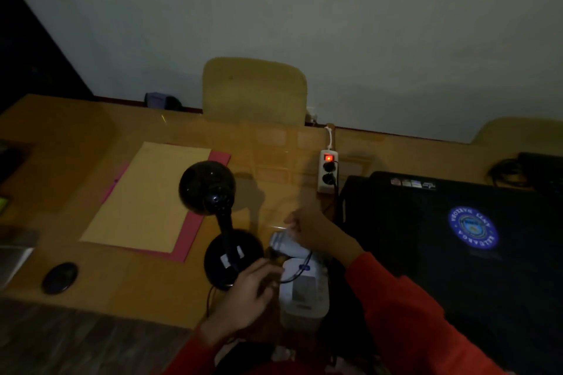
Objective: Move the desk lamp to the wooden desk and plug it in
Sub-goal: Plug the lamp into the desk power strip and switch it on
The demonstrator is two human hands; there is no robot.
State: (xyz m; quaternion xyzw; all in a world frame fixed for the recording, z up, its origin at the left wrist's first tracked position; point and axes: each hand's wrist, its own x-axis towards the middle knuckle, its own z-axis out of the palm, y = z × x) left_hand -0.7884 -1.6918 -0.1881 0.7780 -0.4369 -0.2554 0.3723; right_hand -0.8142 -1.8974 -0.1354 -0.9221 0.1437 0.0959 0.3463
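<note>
Lamp (217,216), glossy black, upright on desk (122,292).

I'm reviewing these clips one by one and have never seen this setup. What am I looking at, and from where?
There is no machine here: one camera worn on a person's head looks down at their two bare hands in a dim room. A black desk lamp stands on the wooden desk, unlit. The left hand is by the lamp's base, near its cord; what it grips is unclear. The right hand reaches over a white bottle towards a power strip with a red light. Papers and a dark laptop bag also lie there.
</note>
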